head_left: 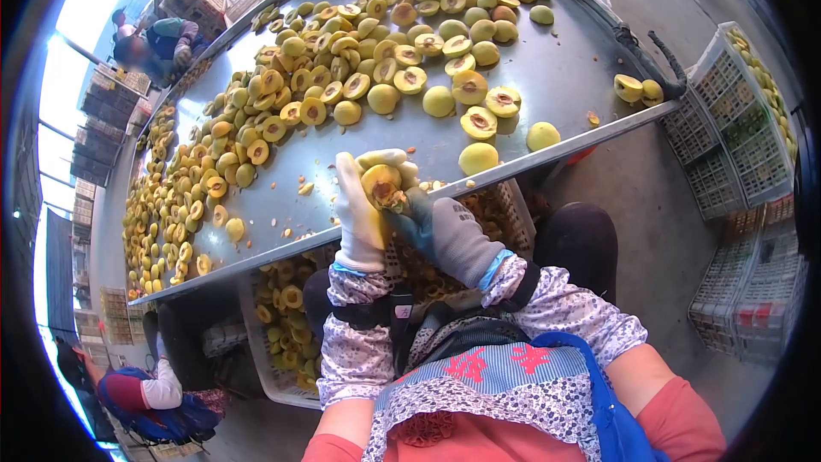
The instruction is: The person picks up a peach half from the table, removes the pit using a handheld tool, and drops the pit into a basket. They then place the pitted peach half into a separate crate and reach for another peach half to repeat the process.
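Observation:
My left hand [363, 214], in a white glove stained yellow, is closed around a halved yellow stone fruit [381, 184], cut side toward me. Its centre is brown and ragged where the stone sits. My right hand [451, 238], in a grey glove with dark fingertips, is closed against the fruit's lower edge. Whether a small tool is inside that fist is hidden. Both hands are above the near edge of a metal table [308, 158]. Just beyond them lie fruit halves [479, 122] and a whole-looking yellow-green fruit [478, 158].
A heap of cut fruit [342, 60] spreads across the table. Beneath its near edge are crates of fruit [286, 316]. Stacked plastic crates [740, 120] stand at right. Co-workers sit at the far left [171, 43] and lower left [154, 398].

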{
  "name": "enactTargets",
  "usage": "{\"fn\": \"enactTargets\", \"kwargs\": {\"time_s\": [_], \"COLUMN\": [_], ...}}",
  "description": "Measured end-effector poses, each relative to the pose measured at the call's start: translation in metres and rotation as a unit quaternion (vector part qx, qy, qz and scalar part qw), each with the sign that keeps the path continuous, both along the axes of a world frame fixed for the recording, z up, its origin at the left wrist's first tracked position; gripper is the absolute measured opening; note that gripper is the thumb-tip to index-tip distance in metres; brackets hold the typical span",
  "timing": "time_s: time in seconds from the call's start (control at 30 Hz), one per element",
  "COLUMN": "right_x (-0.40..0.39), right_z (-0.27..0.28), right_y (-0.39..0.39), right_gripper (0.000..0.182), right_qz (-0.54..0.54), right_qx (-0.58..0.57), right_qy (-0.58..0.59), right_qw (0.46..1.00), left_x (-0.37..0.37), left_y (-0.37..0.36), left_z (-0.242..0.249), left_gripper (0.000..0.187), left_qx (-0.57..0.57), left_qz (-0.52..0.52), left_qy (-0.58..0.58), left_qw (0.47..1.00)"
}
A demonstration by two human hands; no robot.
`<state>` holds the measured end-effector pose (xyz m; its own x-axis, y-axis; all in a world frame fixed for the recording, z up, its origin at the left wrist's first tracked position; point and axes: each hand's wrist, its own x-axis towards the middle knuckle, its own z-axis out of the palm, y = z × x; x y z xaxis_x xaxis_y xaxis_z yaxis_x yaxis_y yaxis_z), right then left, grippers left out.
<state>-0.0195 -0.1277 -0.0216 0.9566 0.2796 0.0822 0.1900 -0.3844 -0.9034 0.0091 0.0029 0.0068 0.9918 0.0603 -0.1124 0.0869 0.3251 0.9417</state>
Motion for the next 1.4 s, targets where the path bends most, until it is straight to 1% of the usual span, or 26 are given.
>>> {"fn": "enactTargets", "kwargs": {"time_s": [0.13,0.17,0.27,0.4,0.47,0.5,0.57,0.6,0.63,0.67,0.7,0.73,0.8,0.83,0.87,0.9,0.97,1.03,1.1,1.17,1.23,1.27,1.3,1.33,1.37,1.4], "right_x": [-0.001,-0.001,-0.003,-0.008,-0.009,-0.009,-0.010,-0.009,-0.007,-0.005,-0.004,-0.004,-0.006,-0.007,-0.010,-0.011,-0.010,-0.010,-0.011,-0.010,-0.011,-0.012,-0.012,-0.011,-0.011,-0.012], "right_z": [0.008,0.008,-0.003,-0.003,0.003,0.005,0.007,0.000,-0.014,-0.020,-0.018,-0.016,-0.011,-0.007,0.001,0.007,0.003,0.001,0.003,0.007,0.013,0.019,0.022,0.023,0.022,0.020], "right_y": [-0.005,-0.005,-0.008,-0.008,-0.009,-0.008,-0.007,-0.005,-0.001,0.004,0.006,0.007,0.010,0.011,0.009,0.009,0.009,0.006,0.003,0.004,0.001,-0.003,-0.005,-0.004,-0.002,0.000], "right_gripper": [0.036,0.037,0.037,0.036,0.037,0.037,0.025,0.025,0.025,0.025,0.025,0.026,0.030,0.030,0.032,0.033,0.036,0.038,0.043,0.046,0.048,0.050,0.052,0.052,0.048,0.045], "right_qz": [0.009,0.016,0.006,0.005,-0.002,0.002,0.016,0.023,0.027,0.030,0.033,0.053,0.102,0.104,0.109,0.114,0.124,0.129,0.123,0.123,0.126,0.145,0.161,0.161,0.168,0.173], "right_qx": [-0.085,-0.118,-0.096,-0.083,-0.109,-0.101,-0.082,-0.075,0.018,0.110,0.112,0.178,0.309,0.309,0.313,0.317,0.297,0.275,0.228,0.243,0.256,0.304,0.348,0.348,0.341,0.331], "right_qy": [0.013,0.024,-0.017,-0.005,0.017,0.001,0.057,0.037,0.055,0.079,0.074,0.139,0.238,0.236,0.249,0.262,0.277,0.294,0.292,0.311,0.329,0.417,0.499,0.498,0.447,0.394], "right_qw": [0.996,0.993,0.995,0.997,0.994,0.995,0.995,0.996,0.998,0.990,0.990,0.973,0.915,0.915,0.910,0.904,0.905,0.906,0.921,0.911,0.900,0.844,0.777,0.778,0.810,0.840], "left_x": [-0.003,-0.004,-0.003,0.000,-0.001,-0.001,-0.001,-0.003,-0.004,-0.006,-0.009,-0.010,-0.011,-0.012,-0.013,-0.014,-0.013,-0.008,-0.003,-0.006,-0.014,-0.013,-0.014,-0.016,-0.016,-0.017], "left_y": [0.001,0.003,0.007,0.012,0.009,0.009,0.014,0.015,0.016,0.019,0.019,0.018,0.011,0.007,0.000,0.001,0.002,0.010,0.018,0.013,-0.005,-0.005,-0.003,-0.002,0.000,-0.001], "left_z": [0.006,0.006,0.008,0.007,0.007,0.008,0.003,0.004,0.006,0.008,0.008,0.007,0.005,0.003,-0.004,-0.007,-0.010,-0.004,0.005,0.013,0.014,0.001,-0.009,-0.017,-0.023,-0.019], "left_gripper": [0.072,0.072,0.073,0.077,0.078,0.079,0.075,0.062,0.050,0.050,0.043,0.039,0.039,0.039,0.038,0.038,0.037,0.038,0.042,0.040,0.038,0.038,0.038,0.039,0.040,0.039], "left_qx": [0.004,0.046,0.112,0.151,0.169,0.187,0.196,0.212,0.227,0.232,0.254,0.274,0.235,0.197,0.147,0.148,0.065,0.061,0.114,0.127,-0.041,-0.020,-0.019,0.009,0.037,0.011], "left_qz": [-0.017,-0.026,-0.054,-0.088,-0.074,-0.058,-0.066,-0.073,-0.081,-0.076,-0.069,-0.062,-0.031,-0.005,0.033,0.034,0.016,-0.012,-0.113,-0.128,0.037,0.072,0.072,0.065,0.057,0.054], "left_qy": [0.013,0.018,0.015,0.025,0.035,0.048,0.036,-0.008,-0.049,-0.058,-0.116,-0.172,-0.214,-0.253,-0.240,-0.242,-0.125,-0.102,-0.024,-0.007,-0.073,-0.099,-0.101,-0.125,-0.148,-0.135], "left_qw": [1.000,0.998,0.992,0.984,0.982,0.979,0.978,0.975,0.969,0.968,0.958,0.944,0.948,0.947,0.959,0.958,0.990,0.993,0.987,0.984,0.996,0.992,0.992,0.990,0.987,0.989]}}
